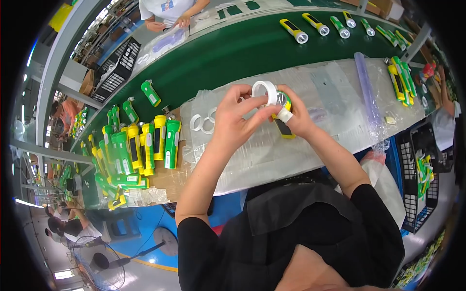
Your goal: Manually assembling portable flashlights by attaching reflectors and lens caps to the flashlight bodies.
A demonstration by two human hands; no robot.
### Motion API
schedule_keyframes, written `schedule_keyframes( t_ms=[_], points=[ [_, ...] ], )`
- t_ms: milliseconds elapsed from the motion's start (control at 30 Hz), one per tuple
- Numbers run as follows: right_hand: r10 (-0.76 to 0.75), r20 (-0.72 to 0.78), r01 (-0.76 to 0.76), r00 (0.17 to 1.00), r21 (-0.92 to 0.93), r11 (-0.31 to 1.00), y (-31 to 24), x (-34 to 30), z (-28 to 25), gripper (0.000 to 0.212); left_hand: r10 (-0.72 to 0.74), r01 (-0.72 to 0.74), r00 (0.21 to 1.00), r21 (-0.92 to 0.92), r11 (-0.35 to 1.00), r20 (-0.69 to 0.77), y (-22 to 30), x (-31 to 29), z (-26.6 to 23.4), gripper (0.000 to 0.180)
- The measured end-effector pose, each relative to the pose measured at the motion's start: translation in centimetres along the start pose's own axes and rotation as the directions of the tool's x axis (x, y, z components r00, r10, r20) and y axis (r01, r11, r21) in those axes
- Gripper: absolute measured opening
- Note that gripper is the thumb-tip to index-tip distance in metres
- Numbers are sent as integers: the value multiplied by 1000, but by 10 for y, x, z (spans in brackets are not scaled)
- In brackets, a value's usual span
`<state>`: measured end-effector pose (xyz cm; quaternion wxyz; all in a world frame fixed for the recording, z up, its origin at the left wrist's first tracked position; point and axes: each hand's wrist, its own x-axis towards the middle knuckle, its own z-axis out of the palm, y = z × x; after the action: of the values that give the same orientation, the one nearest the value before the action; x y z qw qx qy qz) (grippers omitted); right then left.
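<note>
In front of my chest, my left hand point(235, 116) pinches a white plastic ring point(273, 93) between its fingers. A yellow-and-green flashlight point(285, 129) with a dark panel is gripped in my right hand point(302, 118), its silvery head close beside the ring. White tape point(284, 115) wraps the right thumb. Whether ring and flashlight touch, I cannot tell. Several loose white rings point(196, 122) lie on the plastic-covered bench point(233, 167), left of my left hand.
Green and yellow flashlights point(158, 138) crowd the bench's left end; more point(401, 80) are piled at right. Beyond runs a green conveyor belt point(218, 58) carrying several flashlights point(316, 24). A rolled clear plastic sheet point(367, 92) lies at right. Another person point(167, 12) stands across the belt.
</note>
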<state>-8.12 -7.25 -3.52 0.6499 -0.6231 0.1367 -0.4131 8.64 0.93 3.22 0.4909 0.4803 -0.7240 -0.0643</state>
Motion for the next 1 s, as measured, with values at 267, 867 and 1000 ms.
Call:
schedule_keyframes(
  t_ms=[267, 867, 1000],
  points=[
    [23, 133, -30, 991, 53, 998, 10, -3, -9, 45, -38, 35, 994, 26, 999, 105, -4, -1, 2, 24],
    [55, 468, 361, 882, -746, 559, -121, 17, -60, 44, 96, -92, 988, -38, 995, 117, 10, 9, 53, 42],
    [332, 501, 331, 800, -828, 452, -144, 29, -54, 39, -25, 40, 992, -116, 992, 124, 12, 9, 66, 41]
  ],
)
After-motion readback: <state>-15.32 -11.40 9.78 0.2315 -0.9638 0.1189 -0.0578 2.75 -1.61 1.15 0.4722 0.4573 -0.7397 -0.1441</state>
